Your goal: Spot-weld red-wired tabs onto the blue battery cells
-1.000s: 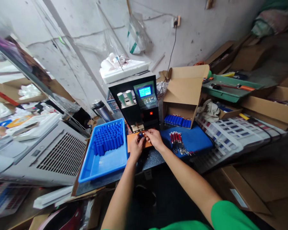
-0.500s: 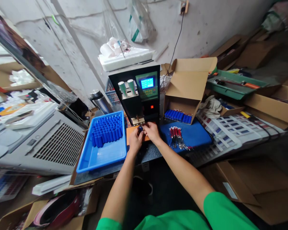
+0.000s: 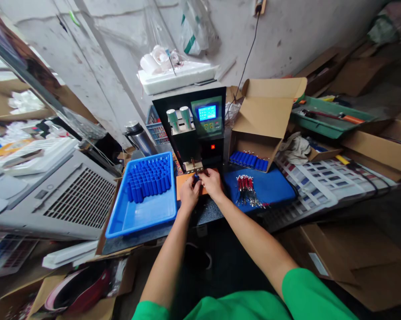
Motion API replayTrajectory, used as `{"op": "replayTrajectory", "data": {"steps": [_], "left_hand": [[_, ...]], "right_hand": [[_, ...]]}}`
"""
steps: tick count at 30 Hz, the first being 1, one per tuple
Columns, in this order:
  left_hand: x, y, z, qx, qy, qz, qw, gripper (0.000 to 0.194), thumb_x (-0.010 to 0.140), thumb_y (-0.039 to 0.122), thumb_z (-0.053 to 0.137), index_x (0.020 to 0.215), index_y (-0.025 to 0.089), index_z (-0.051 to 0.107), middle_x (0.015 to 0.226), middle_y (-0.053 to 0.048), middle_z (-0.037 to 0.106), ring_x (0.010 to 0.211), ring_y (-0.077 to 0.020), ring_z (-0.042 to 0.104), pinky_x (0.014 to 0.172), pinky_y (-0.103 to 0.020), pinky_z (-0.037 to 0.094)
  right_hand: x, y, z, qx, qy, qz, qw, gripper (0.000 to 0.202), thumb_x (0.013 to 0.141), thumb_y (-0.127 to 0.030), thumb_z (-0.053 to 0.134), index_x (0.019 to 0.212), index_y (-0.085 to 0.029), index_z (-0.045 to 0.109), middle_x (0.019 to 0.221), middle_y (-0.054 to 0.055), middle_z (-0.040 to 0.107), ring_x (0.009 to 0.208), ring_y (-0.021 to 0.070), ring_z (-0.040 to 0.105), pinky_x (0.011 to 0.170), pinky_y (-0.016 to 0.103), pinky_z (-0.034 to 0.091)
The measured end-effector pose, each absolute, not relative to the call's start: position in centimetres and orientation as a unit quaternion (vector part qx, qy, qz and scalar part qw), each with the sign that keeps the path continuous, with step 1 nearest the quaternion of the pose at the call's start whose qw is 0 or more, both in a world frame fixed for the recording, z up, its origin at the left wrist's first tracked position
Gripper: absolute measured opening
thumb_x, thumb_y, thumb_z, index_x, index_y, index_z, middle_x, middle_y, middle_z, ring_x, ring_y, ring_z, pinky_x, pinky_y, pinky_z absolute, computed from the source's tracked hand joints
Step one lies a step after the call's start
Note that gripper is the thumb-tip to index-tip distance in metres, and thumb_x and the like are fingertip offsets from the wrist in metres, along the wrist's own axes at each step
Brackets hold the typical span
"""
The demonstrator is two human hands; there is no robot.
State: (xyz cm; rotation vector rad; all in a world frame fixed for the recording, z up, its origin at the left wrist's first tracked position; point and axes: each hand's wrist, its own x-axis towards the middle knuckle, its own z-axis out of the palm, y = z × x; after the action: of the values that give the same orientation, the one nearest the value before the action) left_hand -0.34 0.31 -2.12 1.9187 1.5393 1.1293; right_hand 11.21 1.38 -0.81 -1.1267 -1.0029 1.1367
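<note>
My left hand (image 3: 188,194) and my right hand (image 3: 212,183) meet over an orange pad (image 3: 183,183), both pinching one small blue battery cell (image 3: 196,178) upright under the electrodes of a black spot welder (image 3: 193,129) with a lit blue screen. Left of my hands a blue tray (image 3: 143,213) holds several upright blue cells (image 3: 149,180). On a blue mat (image 3: 270,189) to the right lies a bundle of red and black leads (image 3: 248,192).
An open cardboard box (image 3: 267,115) behind the mat holds a row of blue cells (image 3: 248,160). A grey vented unit (image 3: 60,200) lies at left, a steel flask (image 3: 138,138) behind the tray, a green tray (image 3: 330,120) with tools at right, cartons on the floor.
My hands have stayed on the cell under the welder. The view has shifted slightly, so the bench sits a little higher in the picture than before.
</note>
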Motion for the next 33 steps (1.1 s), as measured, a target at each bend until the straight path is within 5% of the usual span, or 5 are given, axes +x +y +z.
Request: {"op": "replayTrajectory", "data": {"steps": [33], "left_hand": [[-0.35, 0.18, -2.19, 0.697, 0.563, 0.392, 0.207, 0.018, 0.092, 0.026, 0.054, 0.100, 0.018, 0.068, 0.081, -0.004, 0.068, 0.069, -0.0162, 0.059, 0.065, -0.027, 0.039]], "right_hand": [[11.06, 1.59, -1.79, -0.434, -0.412, 0.468, 0.651, 0.036, 0.074, -0.051, 0.072, 0.063, -0.020, 0.057, 0.050, -0.006, 0.050, 0.046, 0.0097, 0.043, 0.047, 0.021, 0.034]]}}
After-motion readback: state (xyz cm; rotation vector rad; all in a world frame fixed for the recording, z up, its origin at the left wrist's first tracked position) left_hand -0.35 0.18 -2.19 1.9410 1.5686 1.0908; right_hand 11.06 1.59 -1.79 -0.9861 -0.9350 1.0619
